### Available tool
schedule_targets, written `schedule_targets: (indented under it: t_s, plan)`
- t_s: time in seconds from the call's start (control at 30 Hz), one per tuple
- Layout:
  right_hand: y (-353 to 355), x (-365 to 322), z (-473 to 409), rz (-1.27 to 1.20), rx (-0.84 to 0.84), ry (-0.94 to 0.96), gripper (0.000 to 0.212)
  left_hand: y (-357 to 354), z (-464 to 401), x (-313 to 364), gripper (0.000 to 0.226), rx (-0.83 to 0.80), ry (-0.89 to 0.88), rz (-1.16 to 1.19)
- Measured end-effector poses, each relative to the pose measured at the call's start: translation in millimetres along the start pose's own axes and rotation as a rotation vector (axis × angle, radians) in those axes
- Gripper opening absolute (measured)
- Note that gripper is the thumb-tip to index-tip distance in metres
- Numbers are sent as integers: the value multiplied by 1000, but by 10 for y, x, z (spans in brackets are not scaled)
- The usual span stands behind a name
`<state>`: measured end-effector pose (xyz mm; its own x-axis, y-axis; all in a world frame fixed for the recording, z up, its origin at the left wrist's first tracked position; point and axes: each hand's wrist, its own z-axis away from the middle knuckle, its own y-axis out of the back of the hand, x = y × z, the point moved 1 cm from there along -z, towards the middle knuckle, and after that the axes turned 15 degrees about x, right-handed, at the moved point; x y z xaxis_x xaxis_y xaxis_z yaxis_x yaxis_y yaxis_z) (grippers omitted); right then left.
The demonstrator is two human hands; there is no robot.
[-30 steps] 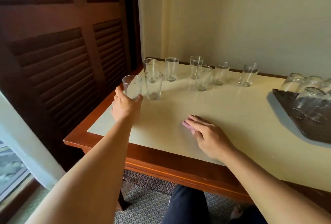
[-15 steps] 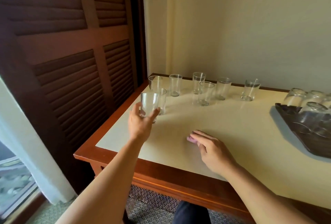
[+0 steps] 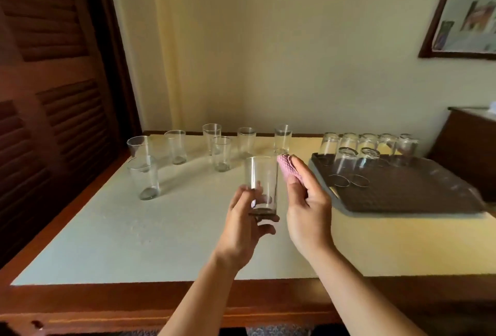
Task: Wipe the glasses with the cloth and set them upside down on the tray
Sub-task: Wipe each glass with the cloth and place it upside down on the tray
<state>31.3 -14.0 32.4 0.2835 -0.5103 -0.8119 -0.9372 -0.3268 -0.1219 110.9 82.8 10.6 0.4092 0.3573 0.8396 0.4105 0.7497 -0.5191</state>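
Observation:
My left hand (image 3: 247,224) holds a clear glass (image 3: 261,184) upright by its base, above the middle of the table. My right hand (image 3: 306,201) grips a folded pink cloth (image 3: 288,170) right beside the glass's rim, touching or nearly touching it. Several more upright glasses (image 3: 175,146) stand along the far left of the table. On the right lies a dark brown tray (image 3: 402,190) with several glasses (image 3: 345,162) set upside down at its far end.
The cream table top (image 3: 150,228) has a wooden edge at the front. A dark louvred door (image 3: 53,94) is at the left. A dark wooden cabinet (image 3: 467,142) stands past the tray, and a framed picture (image 3: 467,8) hangs on the wall.
My left hand has lifted the glass from the table's left corner and brought it to the middle. My right hand has picked the pink cloth up off the table and raised it beside the glass.

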Motion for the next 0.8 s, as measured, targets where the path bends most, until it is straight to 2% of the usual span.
schedule_targets:
  t_s: [0.07, 0.13, 0.27, 0.37, 0.43, 0.53, 0.6, 0.7, 0.8]
  plan:
    - [132, -6, -179, 64, 34, 64, 38, -137, -1, -108, 46, -87, -15, -81]
    - [271, 14, -334, 132, 27, 94, 38, -224, -38, -192, 55, -103, -37, -119]
    - [495, 188, -403, 216, -16, 70, 35, -361, -154, -284, 54, 54, -40, 4]
    - [542, 327, -179, 149, -41, 7, 32, -452, -243, -303, 60, 168, 2, 169]
    - [543, 325, -19, 114, -54, -38, 32, -512, -294, -290, 51, 182, 56, 276]
    - [600, 303, -2, 29, 100, -142, 34, -599, -332, -232, 25, 157, 95, 366]
    - [619, 267, -86, 38, 144, -70, 37, -633, -308, -219, 31, 147, 117, 343]
    - [513, 234, -126, 110, 37, 148, 34, -664, -255, -273, 42, 105, 134, 218]
    - [417, 326, -159, 167, -8, 141, 40, -728, -183, -330, 40, 14, 125, 69]
